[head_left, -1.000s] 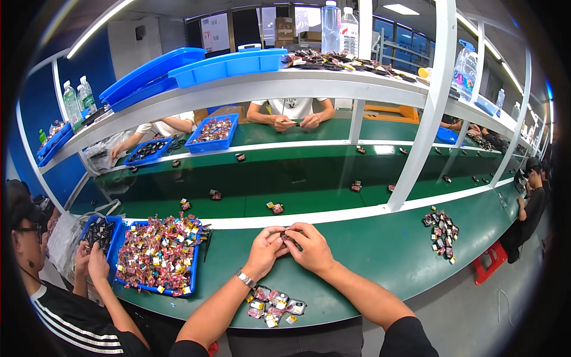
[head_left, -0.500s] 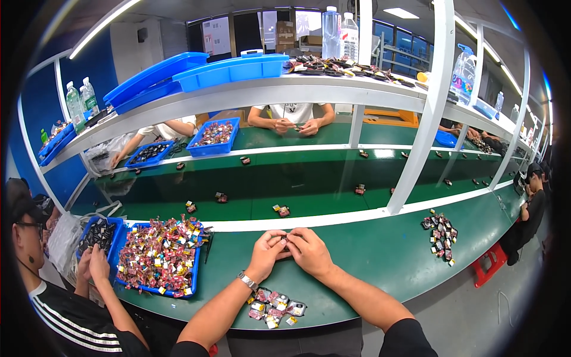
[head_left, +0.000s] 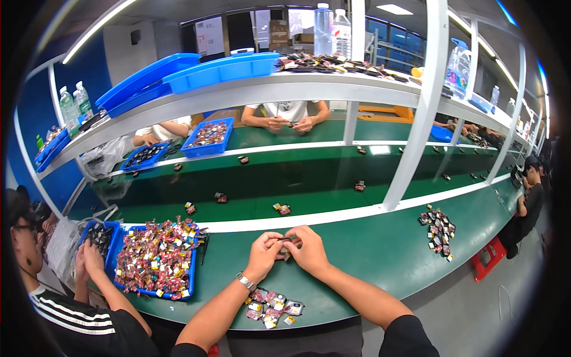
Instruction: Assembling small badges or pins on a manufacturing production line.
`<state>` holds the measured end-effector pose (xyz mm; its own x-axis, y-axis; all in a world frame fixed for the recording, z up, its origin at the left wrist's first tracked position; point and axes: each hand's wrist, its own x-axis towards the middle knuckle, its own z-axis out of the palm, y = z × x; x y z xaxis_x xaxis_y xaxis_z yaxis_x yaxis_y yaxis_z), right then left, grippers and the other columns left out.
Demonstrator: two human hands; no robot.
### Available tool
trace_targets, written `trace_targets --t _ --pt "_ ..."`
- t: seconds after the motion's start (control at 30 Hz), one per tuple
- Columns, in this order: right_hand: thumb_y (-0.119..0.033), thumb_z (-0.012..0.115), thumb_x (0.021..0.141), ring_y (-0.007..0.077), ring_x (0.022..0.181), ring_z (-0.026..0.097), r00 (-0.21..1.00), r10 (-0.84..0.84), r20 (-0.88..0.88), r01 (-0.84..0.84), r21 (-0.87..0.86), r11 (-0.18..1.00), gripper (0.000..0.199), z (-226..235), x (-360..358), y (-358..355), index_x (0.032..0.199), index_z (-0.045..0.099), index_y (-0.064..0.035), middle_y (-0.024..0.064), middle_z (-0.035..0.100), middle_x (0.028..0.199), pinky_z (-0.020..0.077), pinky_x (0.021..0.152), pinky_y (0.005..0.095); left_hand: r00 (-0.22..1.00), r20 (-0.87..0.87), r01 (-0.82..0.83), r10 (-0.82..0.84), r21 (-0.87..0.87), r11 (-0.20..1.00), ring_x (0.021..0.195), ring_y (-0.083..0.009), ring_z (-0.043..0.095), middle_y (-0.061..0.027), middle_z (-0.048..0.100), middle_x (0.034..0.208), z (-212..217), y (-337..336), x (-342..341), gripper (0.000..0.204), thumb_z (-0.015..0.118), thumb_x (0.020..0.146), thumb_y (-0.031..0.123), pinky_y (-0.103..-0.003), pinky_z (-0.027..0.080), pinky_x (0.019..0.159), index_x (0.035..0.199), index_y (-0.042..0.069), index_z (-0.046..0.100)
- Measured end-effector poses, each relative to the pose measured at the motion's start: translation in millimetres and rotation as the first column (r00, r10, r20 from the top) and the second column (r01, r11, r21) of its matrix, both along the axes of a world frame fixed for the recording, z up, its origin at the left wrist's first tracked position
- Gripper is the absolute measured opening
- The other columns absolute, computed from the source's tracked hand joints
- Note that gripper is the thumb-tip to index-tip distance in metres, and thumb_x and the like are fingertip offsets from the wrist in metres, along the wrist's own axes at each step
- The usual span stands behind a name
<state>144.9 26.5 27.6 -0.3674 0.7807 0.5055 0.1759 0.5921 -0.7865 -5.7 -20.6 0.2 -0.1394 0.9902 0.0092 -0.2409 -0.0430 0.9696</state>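
My left hand [head_left: 262,256], with a metal watch at its wrist, and my right hand [head_left: 309,252] meet above the green table. Their fingers pinch a small dark electronic part [head_left: 286,256] between them; a little yellowish patch shows, and most of it is hidden by the fingers. Nearer to me, between my forearms, lies a small group of black-cased electronic parts [head_left: 273,308] with pink and yellow pieces. To the left stands a blue tray [head_left: 191,279] heaped with many similar pink, white and yellow pieces.
A second blue tray [head_left: 113,229] holds black parts beside a co-worker [head_left: 77,303] at the left. More parts [head_left: 438,233] lie in a cluster at the right. Behind a white rail, scattered parts lie on a dark green belt [head_left: 321,184]. A white shelf [head_left: 309,83] crosses above, held by posts.
My fingers have shifted around the small part, and more of its yellowish side shows. The whole view has moved slightly. The co-worker's hands at left have changed position a little.
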Motion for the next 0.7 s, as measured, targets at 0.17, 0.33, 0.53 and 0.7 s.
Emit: trace_targets --t 0.17,0.33,0.53,0.7 --pt "-0.009 0.075 0.078 0.0190 0.074 0.067 0.999 0.024 -0.046 -0.031 -0.180 0.983 0.017 -5 4 33 0.091 0.069 -0.0022 0.0099 0.066 0.090 0.0545 0.069 0.0324 0.993 0.111 0.025 -0.033 0.075 0.997 0.102 -0.0237 0.065 -0.0189 0.059 0.123 8 -6 -1 0.034 0.052 0.097 0.006 -0.035 0.060 0.080 0.128 0.000 0.041" --pt "-0.011 0.078 0.074 0.0204 0.075 0.067 0.962 -0.263 0.072 0.273 -0.305 0.913 0.016 1 31 150 0.085 0.071 -0.0020 0.0129 0.069 0.086 0.0531 0.072 0.0321 0.998 0.064 0.013 -0.017 0.067 0.998 0.105 -0.0300 0.065 -0.0240 0.057 0.126 3 1 -6 0.035 0.050 0.098 0.008 -0.039 0.058 0.084 0.130 -0.002 0.040" --pt "-0.023 0.080 0.073 0.0262 0.084 0.067 0.799 -0.516 0.308 0.514 0.095 0.852 0.034 -19 62 213 0.091 0.067 0.0024 0.0137 0.069 0.086 0.0534 0.074 0.0372 0.998 0.062 0.014 -0.016 0.029 0.999 0.099 -0.0287 0.067 -0.0232 0.059 0.121 3 2 -10 0.029 0.050 0.096 0.003 -0.036 0.058 0.082 0.124 -0.003 0.045" --pt "-0.033 0.079 0.077 0.0390 0.107 0.054 0.359 -0.781 0.511 0.873 0.112 0.474 0.058 -9 103 235 0.109 0.047 0.0035 0.0221 0.055 0.110 0.0509 0.088 0.0424 0.999 0.025 0.029 -0.030 0.023 0.999 0.096 -0.0271 0.067 -0.0223 0.061 0.118 6 2 -8 0.027 0.049 0.096 0.002 -0.035 0.058 0.080 0.122 -0.004 0.046"
